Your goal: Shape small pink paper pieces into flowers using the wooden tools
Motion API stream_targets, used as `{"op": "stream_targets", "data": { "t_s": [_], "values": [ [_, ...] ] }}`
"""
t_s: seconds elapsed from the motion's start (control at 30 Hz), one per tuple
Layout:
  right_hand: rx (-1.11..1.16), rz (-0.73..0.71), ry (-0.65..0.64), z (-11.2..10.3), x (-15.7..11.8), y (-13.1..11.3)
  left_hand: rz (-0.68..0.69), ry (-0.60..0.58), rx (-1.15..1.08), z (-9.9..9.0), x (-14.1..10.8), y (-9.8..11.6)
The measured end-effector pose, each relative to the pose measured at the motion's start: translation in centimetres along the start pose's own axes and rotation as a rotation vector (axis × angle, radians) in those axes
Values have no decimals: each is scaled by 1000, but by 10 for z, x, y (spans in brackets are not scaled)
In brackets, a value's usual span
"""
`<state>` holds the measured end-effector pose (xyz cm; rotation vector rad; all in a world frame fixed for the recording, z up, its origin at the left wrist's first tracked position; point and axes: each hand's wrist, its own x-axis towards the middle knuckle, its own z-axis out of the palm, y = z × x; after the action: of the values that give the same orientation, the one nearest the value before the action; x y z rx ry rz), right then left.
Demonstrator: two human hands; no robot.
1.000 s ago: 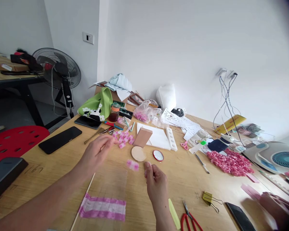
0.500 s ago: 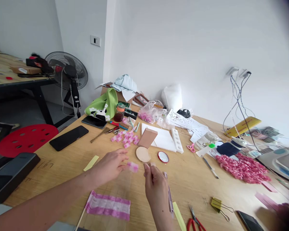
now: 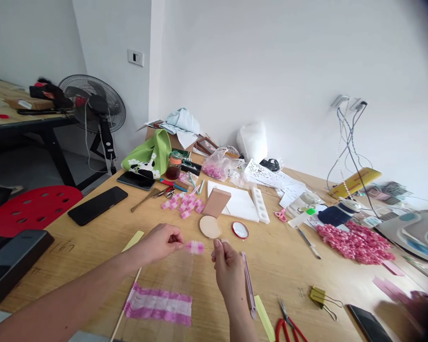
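My left hand (image 3: 167,241) is closed, thumb and fingers pinched at the left end of a small pink-and-white piece of thin material (image 3: 195,247). The piece lies on or just above a clear sheet (image 3: 180,275). To its right, my right hand (image 3: 228,266) is closed in a pinch; a bit of something pale shows at its fingertips, too hidden to name. Nearer me lies a pleated pink-and-white strip (image 3: 159,305) beside a thin wooden stick (image 3: 126,304). A lilac, slim cutter-like tool (image 3: 248,285) rests right of my right hand.
Beyond my hands are a round wooden disc (image 3: 210,227), a red-rimmed lid (image 3: 240,230), a brown block (image 3: 217,202) and several pink pieces (image 3: 185,205). Red-handled pliers (image 3: 287,323), a binder clip (image 3: 323,300) and another person's blurred hand (image 3: 423,308) are at right.
My left fingers have closed from a looser, spread pose into a pinch at the small pink-and-white piece. My right hand stays closed. The whole view has shifted slightly.
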<state>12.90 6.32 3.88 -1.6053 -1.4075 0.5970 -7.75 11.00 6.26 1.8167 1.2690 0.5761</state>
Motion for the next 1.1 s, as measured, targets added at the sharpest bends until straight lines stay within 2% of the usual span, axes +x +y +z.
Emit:
{"op": "stream_targets", "data": {
  "t_s": [0.2, 0.33, 0.43, 0.57, 0.63, 0.77, 0.9, 1.1],
  "values": [
    [142, 110, -61, 5, 4, -1, -10, 7, -42, 3, 5, -6],
    [153, 139, -86, 6, 6, 7, -39, -12, -77, 5, 10, -11],
    [104, 146, -34, -9, 16, 21, -69, -29, -81, 5, 16, -18],
    [-47, 151, 124, -42, 29, 44, -86, -29, -58, 6, 25, -28],
    [-147, 131, 139, -48, 28, 53, -86, -17, -36, 7, 30, -32],
    [-283, 71, 78, -33, 15, 67, -82, 19, 17, 13, 41, -38],
    [-335, 89, 17, -17, 11, 80, -90, 39, 66, 17, 48, -42],
    [-436, 144, -56, -24, 18, 88, -106, 19, 108, 17, 55, -42]
  ]
}}
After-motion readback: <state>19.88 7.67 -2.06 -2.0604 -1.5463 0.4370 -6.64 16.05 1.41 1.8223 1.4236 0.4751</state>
